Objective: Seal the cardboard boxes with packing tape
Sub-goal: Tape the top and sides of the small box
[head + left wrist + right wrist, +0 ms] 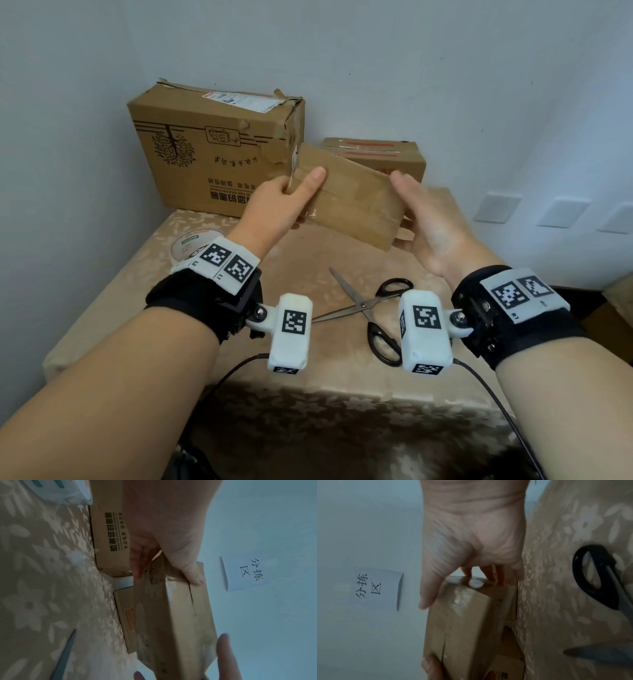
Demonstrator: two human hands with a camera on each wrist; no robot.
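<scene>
Two hands, left hand (277, 205) and right hand (424, 219), fingers curled round small box (356, 198), lifted above table (137, 291)

Brown cardboard boxes (219, 150), beige floral tablecloth (342, 349), black-handled scissors (383, 308)

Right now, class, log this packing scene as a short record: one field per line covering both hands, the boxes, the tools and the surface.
Held item: small flat brown cardboard box, lifted above the table, clear tape on its faces
Left hand: grips the box's left end
Right hand: holds the box's right end
Other boxes: large printed cardboard box and low red-striped cardboard box, against the wall
Tools: black-handled scissors, lying open; roll of clear packing tape, left of them
Surface: beige floral tablecloth
</scene>
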